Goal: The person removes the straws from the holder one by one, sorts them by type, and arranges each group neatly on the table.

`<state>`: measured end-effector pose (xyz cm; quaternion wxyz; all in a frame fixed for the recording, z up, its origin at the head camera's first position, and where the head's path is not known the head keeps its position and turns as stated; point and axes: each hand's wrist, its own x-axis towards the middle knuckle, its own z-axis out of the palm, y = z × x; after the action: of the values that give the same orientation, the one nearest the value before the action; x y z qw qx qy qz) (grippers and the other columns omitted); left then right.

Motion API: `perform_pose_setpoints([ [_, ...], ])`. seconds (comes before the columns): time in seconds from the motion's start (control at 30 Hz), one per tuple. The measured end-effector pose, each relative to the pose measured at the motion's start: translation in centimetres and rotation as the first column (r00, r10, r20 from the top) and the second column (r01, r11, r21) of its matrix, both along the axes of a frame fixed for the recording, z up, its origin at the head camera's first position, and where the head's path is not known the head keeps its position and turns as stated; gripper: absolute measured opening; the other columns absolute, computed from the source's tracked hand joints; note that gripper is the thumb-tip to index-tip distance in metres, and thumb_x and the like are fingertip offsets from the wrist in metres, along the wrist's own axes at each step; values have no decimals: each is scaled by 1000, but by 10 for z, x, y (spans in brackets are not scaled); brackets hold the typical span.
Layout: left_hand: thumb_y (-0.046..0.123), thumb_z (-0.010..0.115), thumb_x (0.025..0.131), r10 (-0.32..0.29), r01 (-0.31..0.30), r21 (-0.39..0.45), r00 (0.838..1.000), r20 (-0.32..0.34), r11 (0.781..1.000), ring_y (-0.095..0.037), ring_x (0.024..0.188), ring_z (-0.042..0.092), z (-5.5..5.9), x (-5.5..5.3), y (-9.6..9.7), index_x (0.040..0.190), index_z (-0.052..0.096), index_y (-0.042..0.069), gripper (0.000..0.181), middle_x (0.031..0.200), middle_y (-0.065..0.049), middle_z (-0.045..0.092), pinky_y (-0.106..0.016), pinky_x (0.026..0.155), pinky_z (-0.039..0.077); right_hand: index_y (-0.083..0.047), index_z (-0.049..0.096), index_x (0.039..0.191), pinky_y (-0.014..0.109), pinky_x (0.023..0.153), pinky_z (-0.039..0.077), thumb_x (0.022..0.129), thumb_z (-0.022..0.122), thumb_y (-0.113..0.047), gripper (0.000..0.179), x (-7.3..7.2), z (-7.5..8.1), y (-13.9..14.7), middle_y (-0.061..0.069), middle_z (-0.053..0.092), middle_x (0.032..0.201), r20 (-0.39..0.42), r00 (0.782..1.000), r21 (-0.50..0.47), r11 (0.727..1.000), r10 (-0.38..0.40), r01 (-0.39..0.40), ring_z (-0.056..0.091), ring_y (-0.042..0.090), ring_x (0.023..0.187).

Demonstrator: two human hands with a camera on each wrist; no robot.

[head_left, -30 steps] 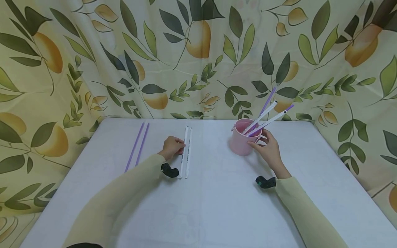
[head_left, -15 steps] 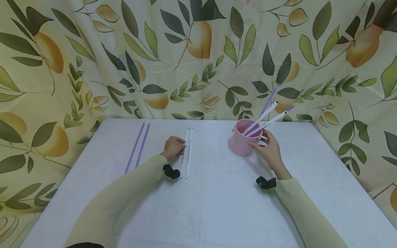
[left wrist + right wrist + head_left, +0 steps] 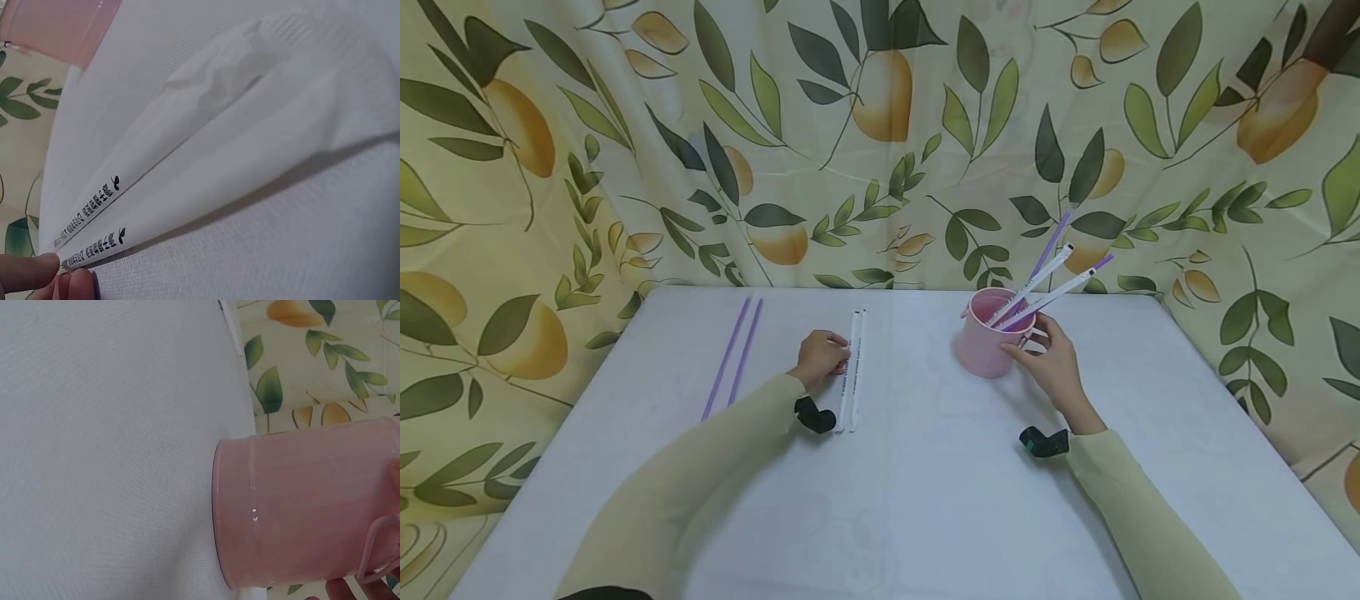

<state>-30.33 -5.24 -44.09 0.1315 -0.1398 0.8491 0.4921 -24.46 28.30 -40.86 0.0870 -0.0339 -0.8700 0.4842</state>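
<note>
Two white paper-wrapped straws with dark printing lie side by side at mid-table. My left hand (image 3: 822, 358) pinches the left wrapped straw (image 3: 187, 206) between thumb and fingers, near its printed part. The right wrapped straw (image 3: 857, 375) lies close against it. A pink pail (image 3: 983, 350) stands upright to the right, its side filling much of the right wrist view. My right hand (image 3: 1051, 367) holds the pail near its rim, thumb on the wall and fingers about the handle (image 3: 370, 550). White wrapped straws (image 3: 1033, 287) and a purple straw (image 3: 1049, 242) lean out of it.
Two bare purple straws (image 3: 745, 350) lie parallel on the left of the white-covered table (image 3: 925, 500). A curtain (image 3: 880, 192) printed with leaves and fruit hangs right behind the table's far edge.
My left hand has shifted slightly to the right with the wrapped straw, which now lies nearer the other one. The right hand and the pail stay in place.
</note>
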Motion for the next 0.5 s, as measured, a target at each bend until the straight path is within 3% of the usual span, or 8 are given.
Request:
perform_pose_setpoints([
  [0.23, 7, 62, 87, -24, 24, 133, 1000, -9, 991, -10, 61, 54, 3, 1, -9, 108, 62, 1, 22, 79, -6, 59, -15, 50, 50, -4, 29, 144, 50, 100, 44, 85, 70, -29, 77, 0, 0, 0, 22, 39, 143, -16, 1000, -4, 1000, 6, -6, 44, 38, 127],
  [0.5, 10, 57, 92, -18, 0, 219, 996, 82, 976, -10, 64, 58, 9, -2, -15, 111, 61, -1, 22, 88, -8, 61, -16, 54, 51, -3, 29, 144, 50, 100, 44, 85, 69, -29, 76, 0, 0, 0, 23, 39, 142, -23, 1000, -1, 1000, 11, -11, 45, 38, 126],
])
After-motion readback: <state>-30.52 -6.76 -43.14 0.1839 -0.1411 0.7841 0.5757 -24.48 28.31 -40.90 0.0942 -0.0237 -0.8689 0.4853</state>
